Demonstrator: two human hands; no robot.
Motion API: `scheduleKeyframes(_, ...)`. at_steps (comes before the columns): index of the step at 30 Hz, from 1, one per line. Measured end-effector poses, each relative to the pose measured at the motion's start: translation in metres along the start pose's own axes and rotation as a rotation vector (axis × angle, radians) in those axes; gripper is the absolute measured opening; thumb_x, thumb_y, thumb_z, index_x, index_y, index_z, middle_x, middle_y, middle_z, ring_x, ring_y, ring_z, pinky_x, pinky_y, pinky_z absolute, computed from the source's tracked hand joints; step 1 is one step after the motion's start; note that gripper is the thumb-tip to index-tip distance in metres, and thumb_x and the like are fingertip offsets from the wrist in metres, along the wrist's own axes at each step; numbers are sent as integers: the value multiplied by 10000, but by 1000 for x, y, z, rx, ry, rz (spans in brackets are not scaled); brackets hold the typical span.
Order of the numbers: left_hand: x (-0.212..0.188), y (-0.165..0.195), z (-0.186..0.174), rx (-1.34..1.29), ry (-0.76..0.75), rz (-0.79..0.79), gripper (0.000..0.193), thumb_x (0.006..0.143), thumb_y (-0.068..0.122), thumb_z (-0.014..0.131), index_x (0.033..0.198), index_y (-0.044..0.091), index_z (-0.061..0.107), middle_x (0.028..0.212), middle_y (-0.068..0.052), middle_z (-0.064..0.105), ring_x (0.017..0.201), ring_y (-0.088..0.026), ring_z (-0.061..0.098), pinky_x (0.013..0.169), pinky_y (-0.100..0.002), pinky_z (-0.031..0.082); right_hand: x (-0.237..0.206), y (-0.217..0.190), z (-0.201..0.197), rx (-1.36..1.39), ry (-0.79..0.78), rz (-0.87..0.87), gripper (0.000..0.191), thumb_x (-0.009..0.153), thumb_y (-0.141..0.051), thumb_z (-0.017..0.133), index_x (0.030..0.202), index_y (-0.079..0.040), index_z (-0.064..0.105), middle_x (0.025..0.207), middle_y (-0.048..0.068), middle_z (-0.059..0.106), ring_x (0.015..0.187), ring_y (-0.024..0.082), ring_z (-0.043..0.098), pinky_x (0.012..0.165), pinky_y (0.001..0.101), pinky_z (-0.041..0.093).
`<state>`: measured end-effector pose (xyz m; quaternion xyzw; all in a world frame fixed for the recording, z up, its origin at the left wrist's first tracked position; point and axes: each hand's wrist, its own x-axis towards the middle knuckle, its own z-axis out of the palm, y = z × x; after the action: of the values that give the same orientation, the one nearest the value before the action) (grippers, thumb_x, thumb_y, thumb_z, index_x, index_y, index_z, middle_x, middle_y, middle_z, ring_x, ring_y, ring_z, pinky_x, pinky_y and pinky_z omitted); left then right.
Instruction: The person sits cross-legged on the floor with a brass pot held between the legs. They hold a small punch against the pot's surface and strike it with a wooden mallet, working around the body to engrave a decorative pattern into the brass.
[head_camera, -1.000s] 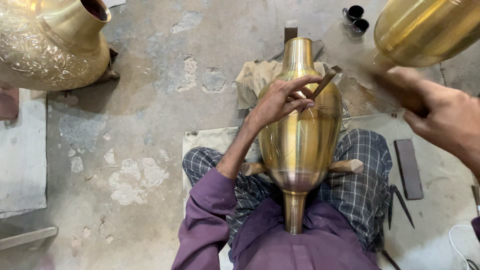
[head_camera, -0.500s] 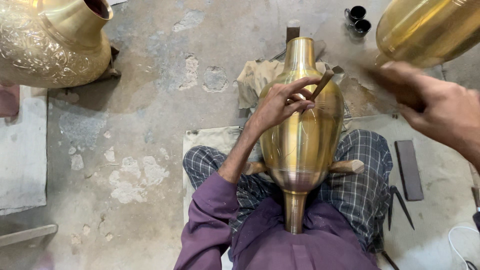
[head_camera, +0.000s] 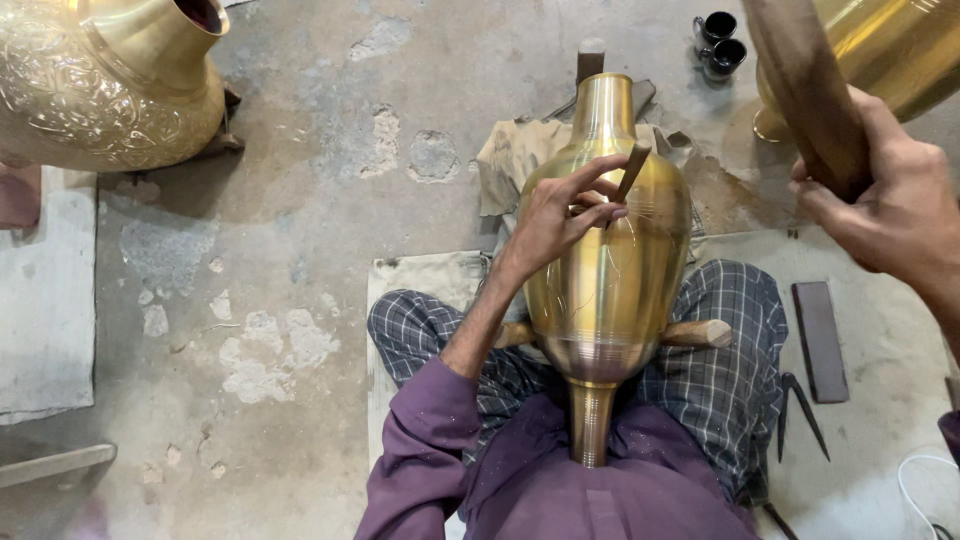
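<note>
Head view, brass vase (head_camera: 605, 290) lying lengthwise across the lap, neck pointing away, left hand (head_camera: 560, 215) pinching a small chisel (head_camera: 630, 172) against its shoulder, right hand (head_camera: 890, 200) gripping a wooden mallet (head_camera: 800, 85) right of it.

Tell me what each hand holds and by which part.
The left hand pinches a small chisel at its lower end, tip against the brass vase. The right hand grips a wooden mallet around its lower part.

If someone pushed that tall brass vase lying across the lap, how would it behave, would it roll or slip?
The brass vase would probably roll sideways: its body is round and it rests on a thin wooden bar. Its polished surface looks slippery. It seems heavy for its size, being metal. For now the left hand, holding a small chisel, steadies it.
</note>
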<state>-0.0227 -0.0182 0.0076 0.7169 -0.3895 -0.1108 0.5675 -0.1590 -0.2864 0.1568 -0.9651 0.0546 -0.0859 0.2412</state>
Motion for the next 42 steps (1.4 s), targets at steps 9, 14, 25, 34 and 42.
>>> scheduleKeyframes(9,1,-4,0,9,-7,20,585,946,198,762,1477,221,518,1053,-74,815,851,-165,825,797,-346,718,-2,-7,-10,-445,85,-246,724,860,-44,772,1522,-89,482,1142,233,674,862,300,747,793,373,651)
scheduleKeyframes(14,-3,1,-1,-11,5,10,569,958,186,755,1476,208,522,1057,-77,812,861,-167,824,797,-351,720,0,-8,-9,-657,-189,-111,807,895,-84,724,1624,-226,408,1047,85,719,792,203,752,793,317,649)
scheduleKeyframes(25,-7,6,3,7,49,18,555,960,168,744,1468,178,523,1059,-105,796,860,-173,819,765,-331,720,6,2,0,-533,-75,-177,826,840,-127,712,1616,-213,443,1076,82,740,777,210,753,766,341,652)
scheduleKeyframes(34,-12,11,6,-60,91,-56,546,955,135,756,1458,151,545,1054,-131,800,893,-193,820,768,-331,721,15,-6,-2,-655,-140,-92,763,929,-234,706,1624,-270,394,1078,66,744,807,198,760,732,337,649)
scheduleKeyframes(42,-20,14,9,-120,125,-42,552,975,122,731,1485,150,522,1085,-126,794,942,-199,813,805,-332,716,17,-8,-4,-275,-48,-125,732,967,-184,653,1651,-192,392,1079,143,709,866,254,737,827,377,627)
